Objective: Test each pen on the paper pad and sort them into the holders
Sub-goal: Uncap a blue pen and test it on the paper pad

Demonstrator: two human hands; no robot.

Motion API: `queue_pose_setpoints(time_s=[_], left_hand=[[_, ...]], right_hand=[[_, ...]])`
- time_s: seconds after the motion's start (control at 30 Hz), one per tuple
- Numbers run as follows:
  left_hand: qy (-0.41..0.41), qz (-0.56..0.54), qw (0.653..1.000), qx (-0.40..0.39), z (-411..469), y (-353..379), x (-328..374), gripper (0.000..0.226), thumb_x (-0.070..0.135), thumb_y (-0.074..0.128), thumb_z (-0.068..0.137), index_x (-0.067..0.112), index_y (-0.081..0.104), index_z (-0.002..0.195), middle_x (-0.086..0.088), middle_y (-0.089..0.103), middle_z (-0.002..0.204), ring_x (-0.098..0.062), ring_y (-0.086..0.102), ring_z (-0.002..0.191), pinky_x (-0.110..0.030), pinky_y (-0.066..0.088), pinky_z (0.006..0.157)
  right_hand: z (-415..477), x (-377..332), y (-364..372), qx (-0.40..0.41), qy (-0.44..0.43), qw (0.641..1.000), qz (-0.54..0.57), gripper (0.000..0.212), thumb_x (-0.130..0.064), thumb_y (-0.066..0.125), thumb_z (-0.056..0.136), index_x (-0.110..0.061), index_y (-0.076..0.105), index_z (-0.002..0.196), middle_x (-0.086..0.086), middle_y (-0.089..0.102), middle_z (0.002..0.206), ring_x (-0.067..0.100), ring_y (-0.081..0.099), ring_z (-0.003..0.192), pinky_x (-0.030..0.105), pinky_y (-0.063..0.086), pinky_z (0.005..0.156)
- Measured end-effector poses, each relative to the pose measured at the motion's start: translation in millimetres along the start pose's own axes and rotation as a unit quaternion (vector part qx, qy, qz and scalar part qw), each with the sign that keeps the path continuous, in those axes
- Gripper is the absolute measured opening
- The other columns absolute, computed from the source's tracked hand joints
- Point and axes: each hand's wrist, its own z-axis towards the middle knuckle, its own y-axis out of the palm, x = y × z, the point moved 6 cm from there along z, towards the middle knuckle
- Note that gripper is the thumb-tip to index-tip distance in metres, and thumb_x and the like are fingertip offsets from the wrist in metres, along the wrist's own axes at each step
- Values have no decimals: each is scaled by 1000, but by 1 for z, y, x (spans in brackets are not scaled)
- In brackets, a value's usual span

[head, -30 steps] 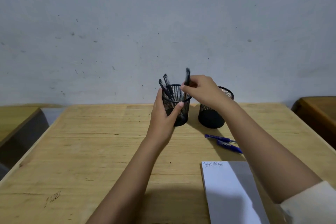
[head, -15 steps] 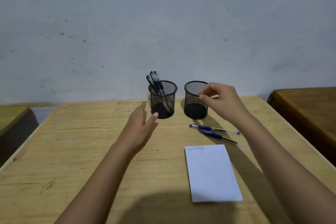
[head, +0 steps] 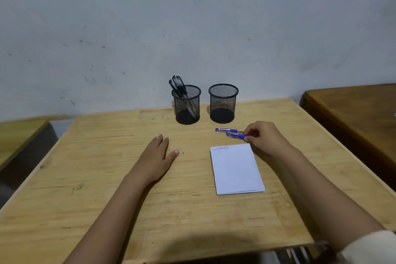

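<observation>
Fingers point(head: 249, 134) of the right hand point(head: 264, 137) are curled over the near end of the nearer blue pen point(head: 234, 135), thumb and fingertips pinching it while it lies on the desk point(head: 107, 178). A second blue pen point(head: 227, 130) lies just beside it, a little farther back and roughly parallel. The left hand point(head: 157, 157) rests flat on the desk with its fingers stretched out and slack, holding nothing, well apart from the pens. The paper pad point(head: 235, 169) lies just in front of the right hand, with a row of scribbles along its top edge. At the back of the desk stand two black mesh holders: the left holder point(head: 186, 105) has several black pens point(head: 177, 85) leaning in it, and the right holder point(head: 222, 103) stands close beside it near the wall point(head: 192, 17).
</observation>
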Motion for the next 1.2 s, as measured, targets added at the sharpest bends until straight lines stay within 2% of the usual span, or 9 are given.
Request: queue_pose_setpoints(time_s=[0.13,0.23,0.37,0.47,0.63,0.77,0.93,1.07,1.2], left_hand=[[24,-115,993,12,-7,-5,23,50,47,45,93,15,42,132,-6,45,140,-24,43,129,-38,38,106],[35,-327,944,33,-15,-9,56,49,37,54,92,18,45,136,3,46,137,-11,48,121,-31,44,101],[117,-331,931,98,-19,-28,89,31,28,56,92,18,59,122,2,63,111,-8,59,96,-10,48,75],[145,-347,916,141,-26,-38,90,11,24,59,91,23,68,98,4,67,85,-4,58,76,-9,41,62],[132,-427,880,162,-39,-52,70,12,17,65,87,27,71,87,-5,71,81,-20,64,80,-33,50,78],[103,-491,848,173,-48,-60,49,14,10,65,85,21,72,87,5,73,80,-6,66,77,-20,53,79],[91,-522,829,181,-52,-61,43,12,8,66,84,16,73,88,3,73,82,-6,65,75,-21,53,80],[111,-500,844,162,-55,-56,56,11,9,66,84,16,72,88,-7,72,84,-9,65,77,-20,53,78],[117,-484,850,172,-58,-61,51,13,9,66,84,20,73,86,-2,71,75,-4,65,71,-12,50,72]], right_hand=[[-6,-17,-19,46,-11,998,49,8,-6,65,79,-12,70,80,5,64,84,20,58,75,29,46,67],[-10,-51,-27,34,-94,994,31,12,-3,65,80,-9,72,88,5,60,85,18,57,79,29,47,76],[-28,-92,-23,22,-178,983,24,10,-8,68,80,-11,71,89,1,58,83,12,54,77,16,43,72],[-39,-108,-19,17,-223,974,21,9,-10,67,81,-12,70,89,1,59,84,9,53,75,11,39,69],[-47,-114,-19,11,-247,965,82,10,-12,70,80,-12,72,89,-1,64,81,4,58,73,14,45,70],[-44,-98,-21,-28,-159,954,252,15,-9,74,76,-10,75,91,-1,71,81,6,65,75,15,49,70],[-50,-97,1,-31,-70,864,498,15,-13,75,68,-13,74,82,1,70,73,14,64,73,22,54,75],[-58,-116,31,-44,-65,845,529,11,-3,68,78,-2,69,89,10,67,78,16,64,73,24,54,74],[-54,-121,24,-33,-85,850,518,12,-1,69,76,2,70,88,9,69,72,16,64,69,22,52,66]])
